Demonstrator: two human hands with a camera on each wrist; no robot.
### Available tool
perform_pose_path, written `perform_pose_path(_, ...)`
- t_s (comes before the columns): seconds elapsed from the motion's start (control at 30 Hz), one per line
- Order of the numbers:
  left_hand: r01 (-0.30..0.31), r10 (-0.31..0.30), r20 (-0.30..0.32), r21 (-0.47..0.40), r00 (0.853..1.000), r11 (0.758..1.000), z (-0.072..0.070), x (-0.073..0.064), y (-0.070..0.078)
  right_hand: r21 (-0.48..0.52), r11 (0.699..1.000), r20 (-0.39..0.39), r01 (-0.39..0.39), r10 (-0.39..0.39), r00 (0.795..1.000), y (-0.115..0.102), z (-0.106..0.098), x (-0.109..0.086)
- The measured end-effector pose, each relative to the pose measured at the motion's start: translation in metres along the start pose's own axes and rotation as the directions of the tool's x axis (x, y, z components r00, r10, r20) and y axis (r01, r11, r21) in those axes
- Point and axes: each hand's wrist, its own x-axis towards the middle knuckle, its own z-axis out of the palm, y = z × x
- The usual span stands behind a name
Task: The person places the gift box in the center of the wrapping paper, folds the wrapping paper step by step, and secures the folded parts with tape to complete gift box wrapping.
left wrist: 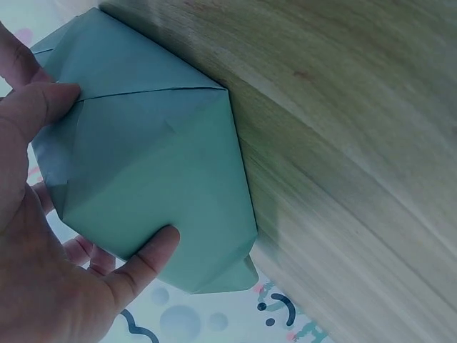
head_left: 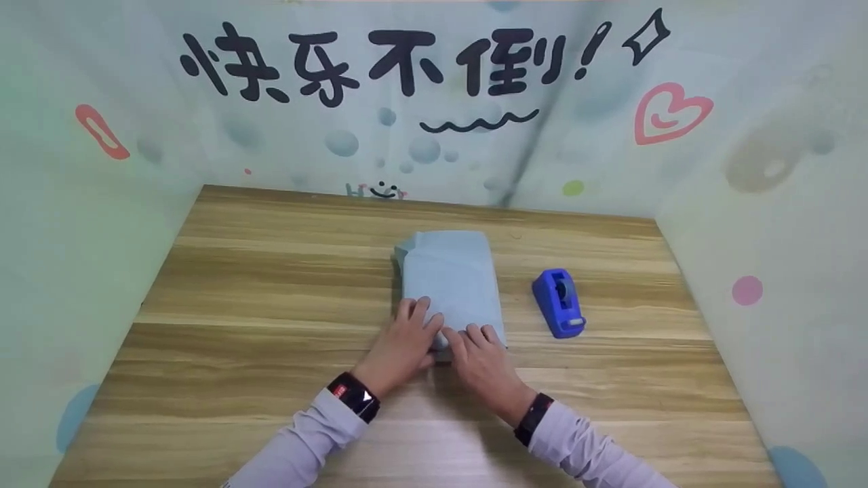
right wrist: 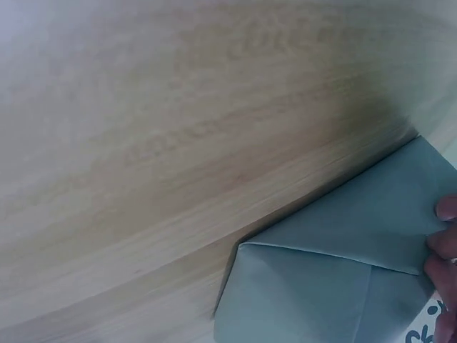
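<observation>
A flat parcel wrapped in light blue paper (head_left: 451,271) lies on the wooden table. Its near end, seen in the left wrist view, has folded paper flaps (left wrist: 143,157) with a crease across them. My left hand (head_left: 401,342) grips the near left part, its thumb on the end face and its other fingers over the edge. On the near right edge, my right hand (head_left: 485,366) holds the paper with bent fingers. Fingertips (right wrist: 444,246) of a hand touch the fold in the right wrist view, where most of that hand is out of frame.
A blue tape dispenser (head_left: 559,303) with a roll of tape stands to the right of the parcel. The wooden table (head_left: 271,285) is enclosed by a pale printed backdrop (head_left: 434,135) at the back and both sides.
</observation>
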Motion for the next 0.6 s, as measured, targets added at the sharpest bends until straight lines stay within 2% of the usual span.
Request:
perform_pose_path(0.13,-0.01,0.01,0.01,0.04,1.0,0.999,-0.001,0.002,0.0,0.099,0.989,0.103,-0.109,0.099,0.99,0.011,-0.006,0.0)
perform_pose_path(0.23,-0.005,0.003,0.037,0.054,0.999,0.999,-0.002,0.002,0.001,0.218,0.959,0.166,-0.182,0.147,0.975,0.022,-0.009,-0.002)
perform_pose_path(0.3,-0.002,0.0,0.052,0.041,0.999,0.999,-0.003,0.003,0.001,0.283,0.939,0.145,-0.196,0.16,0.976,0.028,-0.009,-0.005)
perform_pose_path(0.37,0.006,-0.005,0.076,-0.017,0.997,1.0,-0.004,0.003,0.0,0.338,0.909,0.089,-0.243,0.226,0.97,0.036,-0.009,-0.006)
perform_pose_path(0.4,0.015,-0.009,0.089,-0.069,0.996,0.998,-0.005,0.002,-0.001,0.355,0.894,0.061,-0.275,0.272,0.96,0.04,-0.008,-0.007)
perform_pose_path(0.43,0.03,-0.015,0.107,-0.141,0.994,0.99,-0.007,0.002,-0.003,0.374,0.871,0.045,-0.32,0.328,0.944,0.045,-0.007,-0.008)
perform_pose_path(0.47,0.051,-0.025,0.12,-0.225,0.992,0.973,-0.008,0.002,-0.006,0.404,0.834,0.052,-0.376,0.389,0.92,0.05,-0.006,-0.009)
perform_pose_path(0.5,0.087,-0.045,0.139,-0.317,0.989,0.944,-0.009,0.002,-0.008,0.445,0.772,0.1,-0.453,0.46,0.882,0.054,-0.006,-0.009)
perform_pose_path(0.53,0.135,-0.079,0.155,-0.398,0.985,0.908,-0.011,0.002,-0.011,0.481,0.698,0.176,-0.53,0.516,0.838,0.057,-0.005,-0.01)
perform_pose_path(0.57,0.191,-0.125,0.171,-0.456,0.977,0.869,-0.011,0.002,-0.014,0.505,0.619,0.266,-0.602,0.552,0.79,0.06,-0.003,-0.012)
perform_pose_path(0.6,0.258,-0.186,0.189,-0.503,0.964,0.825,-0.012,0.001,-0.016,0.503,0.534,0.379,-0.68,0.571,0.728,0.062,-0.002,-0.014)
